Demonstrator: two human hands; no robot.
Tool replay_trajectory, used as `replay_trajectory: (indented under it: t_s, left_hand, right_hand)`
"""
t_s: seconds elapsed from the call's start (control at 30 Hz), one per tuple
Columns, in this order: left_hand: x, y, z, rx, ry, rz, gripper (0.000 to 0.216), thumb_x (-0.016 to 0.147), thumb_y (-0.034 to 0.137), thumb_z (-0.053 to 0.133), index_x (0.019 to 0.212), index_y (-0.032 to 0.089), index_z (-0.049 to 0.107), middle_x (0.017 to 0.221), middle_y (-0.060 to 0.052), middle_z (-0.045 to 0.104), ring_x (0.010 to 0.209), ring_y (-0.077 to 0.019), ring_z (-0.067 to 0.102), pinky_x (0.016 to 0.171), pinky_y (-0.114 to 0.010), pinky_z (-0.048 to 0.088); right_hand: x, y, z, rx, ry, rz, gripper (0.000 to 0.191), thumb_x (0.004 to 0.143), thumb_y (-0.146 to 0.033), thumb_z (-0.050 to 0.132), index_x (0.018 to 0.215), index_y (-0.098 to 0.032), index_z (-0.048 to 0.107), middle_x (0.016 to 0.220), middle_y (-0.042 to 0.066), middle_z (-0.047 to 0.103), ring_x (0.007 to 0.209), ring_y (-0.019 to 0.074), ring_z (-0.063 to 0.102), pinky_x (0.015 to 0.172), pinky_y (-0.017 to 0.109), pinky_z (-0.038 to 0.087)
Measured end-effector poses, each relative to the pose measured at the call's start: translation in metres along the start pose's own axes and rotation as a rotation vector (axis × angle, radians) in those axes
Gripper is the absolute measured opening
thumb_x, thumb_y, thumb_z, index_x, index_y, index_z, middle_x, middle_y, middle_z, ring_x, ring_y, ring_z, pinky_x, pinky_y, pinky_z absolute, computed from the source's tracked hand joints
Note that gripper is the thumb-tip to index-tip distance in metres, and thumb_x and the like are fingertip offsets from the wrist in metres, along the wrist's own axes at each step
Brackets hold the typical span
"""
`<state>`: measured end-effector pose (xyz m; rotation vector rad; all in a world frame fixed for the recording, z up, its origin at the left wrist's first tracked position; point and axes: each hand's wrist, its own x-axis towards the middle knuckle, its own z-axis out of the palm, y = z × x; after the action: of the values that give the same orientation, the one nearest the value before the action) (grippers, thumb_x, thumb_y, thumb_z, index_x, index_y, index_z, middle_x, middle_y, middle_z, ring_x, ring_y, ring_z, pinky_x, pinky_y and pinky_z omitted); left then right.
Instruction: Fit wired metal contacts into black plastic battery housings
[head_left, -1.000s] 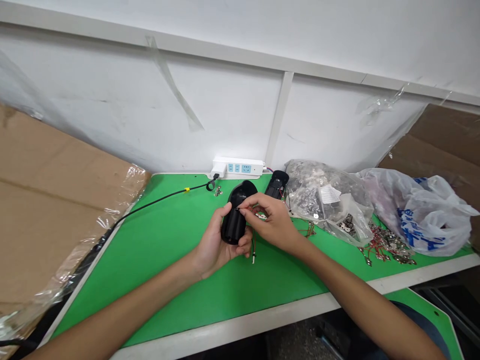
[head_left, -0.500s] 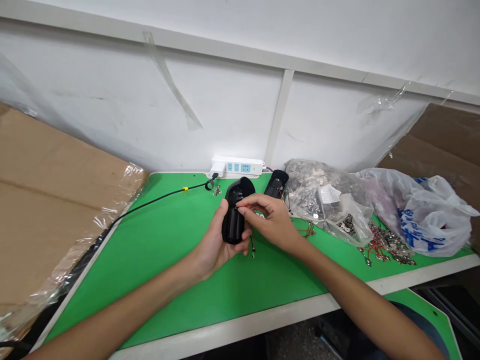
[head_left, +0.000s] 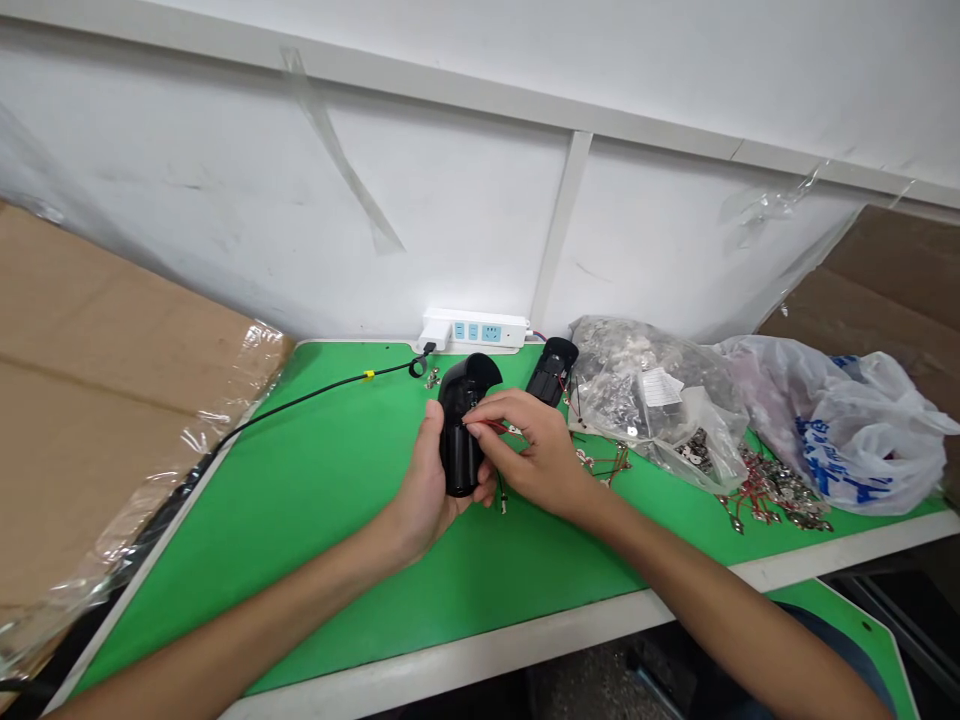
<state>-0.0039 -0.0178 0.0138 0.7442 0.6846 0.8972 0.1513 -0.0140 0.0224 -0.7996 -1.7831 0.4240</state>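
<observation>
Since the earlier view, the black moulded plastic housing (head_left: 459, 460) has swung more upright and shifted slightly left, its hooded end turned to the right, and the right hand (head_left: 532, 450) has closed in across its side. From my remote view, the left hand (head_left: 424, 490) cradles the housing in palm and fingers, thumb along its near side, apparently to brace the smooth, matte shell and keep that side facing the other hand. The right fingertips pinch a thin red wire (head_left: 491, 426) at the housing. The hands are together, both on this one piece. A thin dark lead (head_left: 502, 497) with a small metal tip hangs below the housing, which is held above a green bench mat (head_left: 262, 560) without resting on it.

Just right of the housing lies a second black housing (head_left: 551, 372), trailing fine wires. Directly behind stands a white power strip (head_left: 474, 331) with blue sockets, its plug feeding a black cable (head_left: 315, 395) with a yellow band, which runs off to the left. Farther right sit a clear plastic bag of metal parts (head_left: 645, 400), a white plastic bag with blue print (head_left: 862, 435) and a loose heap of metal terminals on red wires (head_left: 772, 490). Far left is a cardboard sheet under clear film (head_left: 112, 420).
</observation>
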Motion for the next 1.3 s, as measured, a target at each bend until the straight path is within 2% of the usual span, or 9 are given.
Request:
replay_trajectory:
  t_s: [0.2,0.33,0.53,0.77,1.3]
  left_hand:
    - [-0.001,0.000,-0.001,-0.009,-0.021,-0.016,0.076,0.083,0.091,0.054,0.074,0.017,0.063,0.056,-0.001,0.056,0.047,-0.0132,0.052,0.050,-0.027,0.052]
    - [-0.003,0.001,0.000,-0.017,-0.002,-0.036,0.077,0.088,0.090,0.048,0.071,0.017,0.063,0.055,-0.002,0.056,0.047,-0.0138,0.053,0.050,-0.027,0.052]
    - [-0.003,-0.001,0.000,0.023,0.045,-0.040,0.076,0.088,0.089,0.050,0.068,0.016,0.064,0.056,-0.004,0.059,0.052,-0.0154,0.057,0.052,-0.027,0.052]
    - [-0.003,-0.003,-0.002,0.027,0.078,-0.039,0.076,0.090,0.088,0.047,0.069,0.017,0.065,0.054,-0.003,0.059,0.049,-0.0156,0.056,0.049,-0.027,0.051]
    - [-0.004,-0.003,-0.003,-0.007,0.021,-0.061,0.076,0.089,0.089,0.048,0.068,0.017,0.065,0.056,-0.005,0.061,0.051,-0.0162,0.059,0.052,-0.028,0.052]
  right_hand:
    - [-0.004,0.009,0.003,-0.032,-0.012,-0.076,0.015,0.103,-0.020,0.061,0.110,-0.026,0.073,0.107,0.006,0.077,0.105,0.0191,0.072,0.096,0.039,0.059]
    - [-0.005,0.009,0.007,-0.032,0.016,-0.068,0.014,0.103,-0.020,0.061,0.107,-0.025,0.073,0.104,0.006,0.077,0.102,0.0191,0.072,0.094,0.038,0.059]
    - [-0.007,0.003,0.010,-0.076,0.091,-0.053,0.009,0.099,-0.018,0.063,0.101,-0.024,0.068,0.096,0.005,0.074,0.095,0.0197,0.071,0.087,0.037,0.058]
    - [-0.009,0.005,0.011,-0.132,0.064,-0.128,0.011,0.100,-0.017,0.061,0.107,-0.025,0.066,0.099,0.006,0.073,0.098,0.0208,0.070,0.088,0.039,0.058]
    - [-0.012,0.006,0.011,-0.126,0.070,-0.129,0.012,0.102,-0.020,0.061,0.112,-0.026,0.066,0.100,0.007,0.074,0.099,0.0225,0.071,0.088,0.043,0.060]
